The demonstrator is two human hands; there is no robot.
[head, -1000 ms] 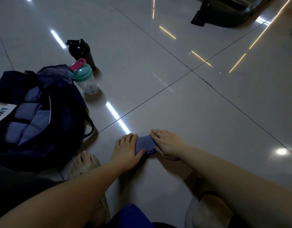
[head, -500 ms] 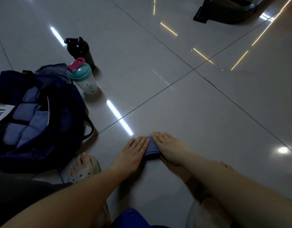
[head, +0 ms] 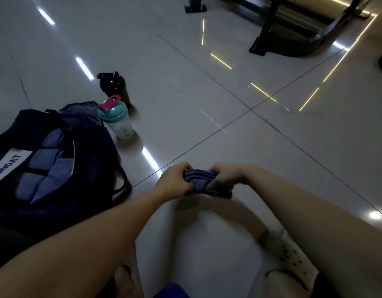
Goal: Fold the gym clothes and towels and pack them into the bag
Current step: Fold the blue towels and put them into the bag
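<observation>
At the far left a dark navy bag [head: 93, 151] lies open on the tiled floor [head: 185, 93], a white label reading LVQUE on its flap, with several folded blue-grey cloths [head: 46, 155] packed side by side inside. Just beside the bag's upper edge stands a clear shaker bottle [head: 119, 122] with a teal lid and pink cap, and a black bottle [head: 114, 86] stands close behind it. Toward the middle, the left hand [head: 175, 181] grips one end of a small folded purple-blue cloth [head: 199, 180], its fingers [head: 186, 187] curled tight around the fabric. The right hand [head: 225, 177] holds the other end, its fingers [head: 218, 186] curled over the folds likewise. The cloth sits low between both hands; whether it touches the floor cannot be told. Lower right, a pale sandal [head: 293, 261] shows beneath the right forearm.
</observation>
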